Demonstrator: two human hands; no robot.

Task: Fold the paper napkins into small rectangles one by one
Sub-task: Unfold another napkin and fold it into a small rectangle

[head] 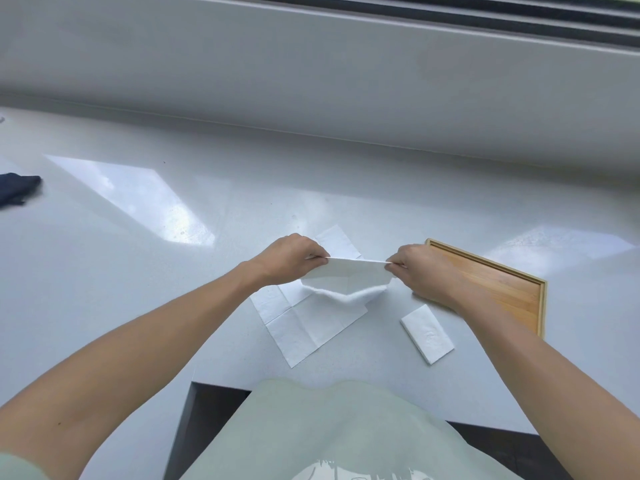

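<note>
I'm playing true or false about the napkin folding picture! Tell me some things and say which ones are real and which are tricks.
1. Both hands pinch the same napkin. True: the left hand and right hand each hold one end of the held napkin above the table.
2. The wooden tray is full of folded napkins. False: the wooden tray has nothing in it.
3. A small folded napkin lies near the tray. True: the folded napkin rests on the table beside it.
4. No more napkins are waiting. False: flat, unfolded napkins lie under the hands.
5. Something dark lies at the far left. True: a dark cloth.
</note>
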